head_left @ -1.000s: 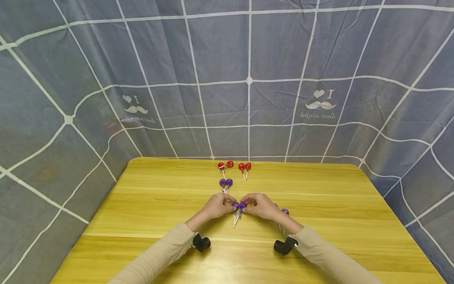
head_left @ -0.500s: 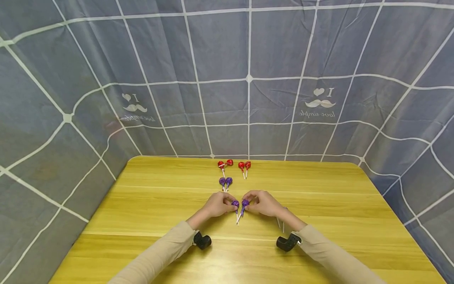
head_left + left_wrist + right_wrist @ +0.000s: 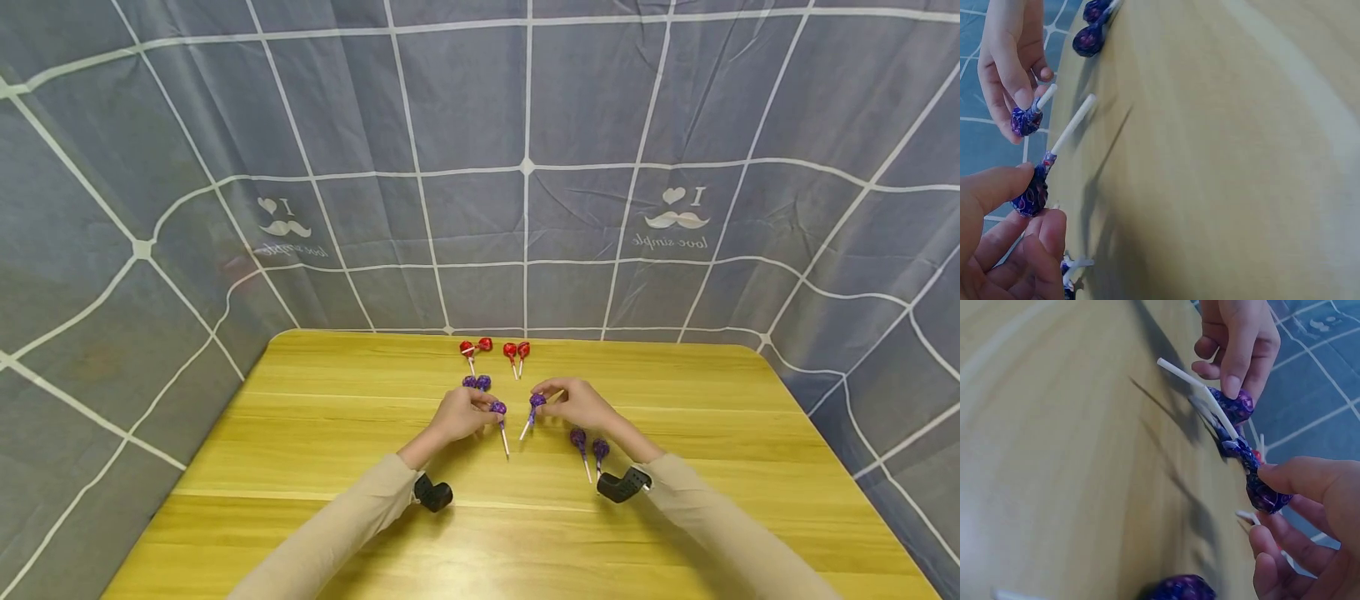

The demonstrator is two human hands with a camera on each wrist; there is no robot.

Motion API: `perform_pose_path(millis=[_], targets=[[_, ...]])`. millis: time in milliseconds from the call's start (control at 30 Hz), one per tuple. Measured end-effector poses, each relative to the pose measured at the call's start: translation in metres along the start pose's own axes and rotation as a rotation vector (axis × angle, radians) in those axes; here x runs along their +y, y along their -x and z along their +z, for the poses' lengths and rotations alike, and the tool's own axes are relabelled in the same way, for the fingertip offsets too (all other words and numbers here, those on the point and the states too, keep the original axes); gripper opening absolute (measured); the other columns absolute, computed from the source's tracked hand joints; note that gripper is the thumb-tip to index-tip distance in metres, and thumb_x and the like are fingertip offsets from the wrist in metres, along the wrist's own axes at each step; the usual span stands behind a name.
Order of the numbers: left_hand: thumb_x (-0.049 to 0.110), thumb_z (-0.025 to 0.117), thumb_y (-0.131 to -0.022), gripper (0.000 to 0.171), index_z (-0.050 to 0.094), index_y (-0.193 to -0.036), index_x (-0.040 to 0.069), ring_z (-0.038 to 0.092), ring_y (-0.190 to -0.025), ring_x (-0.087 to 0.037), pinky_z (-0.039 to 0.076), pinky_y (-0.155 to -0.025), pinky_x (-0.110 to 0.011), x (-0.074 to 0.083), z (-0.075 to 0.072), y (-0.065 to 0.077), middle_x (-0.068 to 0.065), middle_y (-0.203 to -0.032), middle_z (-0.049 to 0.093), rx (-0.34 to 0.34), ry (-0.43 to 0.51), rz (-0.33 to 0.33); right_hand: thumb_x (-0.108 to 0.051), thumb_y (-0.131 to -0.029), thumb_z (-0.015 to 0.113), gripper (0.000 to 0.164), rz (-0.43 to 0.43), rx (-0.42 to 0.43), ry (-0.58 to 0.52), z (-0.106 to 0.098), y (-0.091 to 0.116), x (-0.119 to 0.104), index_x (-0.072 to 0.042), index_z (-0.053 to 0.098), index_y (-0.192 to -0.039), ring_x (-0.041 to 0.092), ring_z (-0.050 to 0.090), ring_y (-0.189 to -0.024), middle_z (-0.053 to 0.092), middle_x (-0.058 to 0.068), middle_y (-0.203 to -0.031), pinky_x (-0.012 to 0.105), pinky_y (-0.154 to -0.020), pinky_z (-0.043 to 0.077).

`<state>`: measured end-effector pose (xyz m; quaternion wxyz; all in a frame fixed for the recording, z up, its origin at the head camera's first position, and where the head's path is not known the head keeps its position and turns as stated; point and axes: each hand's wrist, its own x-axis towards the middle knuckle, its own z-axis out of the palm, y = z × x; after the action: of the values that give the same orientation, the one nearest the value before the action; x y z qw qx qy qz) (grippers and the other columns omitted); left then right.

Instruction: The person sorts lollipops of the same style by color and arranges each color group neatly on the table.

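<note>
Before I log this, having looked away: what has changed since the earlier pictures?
The left hand and right hand moved forward, the right also rightward, drawing apart the two purple lollipops they pinch; their sticks no longer meet. Nothing was let go. The red lollipops stayed put.

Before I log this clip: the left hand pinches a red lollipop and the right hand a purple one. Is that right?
Not quite: the left hand pinches a purple lollipop, not a red one, as the left wrist view shows. The right hand does pinch a purple one.
</note>
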<state>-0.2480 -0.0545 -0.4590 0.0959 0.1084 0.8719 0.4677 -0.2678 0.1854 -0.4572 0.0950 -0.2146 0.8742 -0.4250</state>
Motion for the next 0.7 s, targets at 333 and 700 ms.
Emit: perform_pose_path(millis=[333,700], targets=[[0.012,0.074,-0.081,0.029,0.069,-0.108,0.001,0.064,-0.057,-0.020,0.042,-0.046,-0.021,0.013,0.001,-0.021,-0.011,-0.080,0.070,0.078,0.027,-0.005,-0.009,-0.081,0.072,0.032,0.033,0.033,0.027,-0.010,-0.019,0.008,-0.001,0.068,-0.111,0.014,0.061,-0.075,0.068,0.014,-0.097,0.026,-0.066,0.049],[0.014,0.076,-0.081,0.027,0.073,-0.105,0.004,0.066,-0.056,-0.014,0.041,-0.043,-0.019,0.018,0.009,-0.045,-0.013,-0.084,0.074,0.152,-0.008,-0.038,-0.012,-0.079,0.075,0.032,0.049,0.042,0.043,-0.012,-0.038,0.011,0.001,0.068,-0.107,0.017,0.061,-0.076,0.069,0.017,-0.097,0.026,-0.063,0.047]])
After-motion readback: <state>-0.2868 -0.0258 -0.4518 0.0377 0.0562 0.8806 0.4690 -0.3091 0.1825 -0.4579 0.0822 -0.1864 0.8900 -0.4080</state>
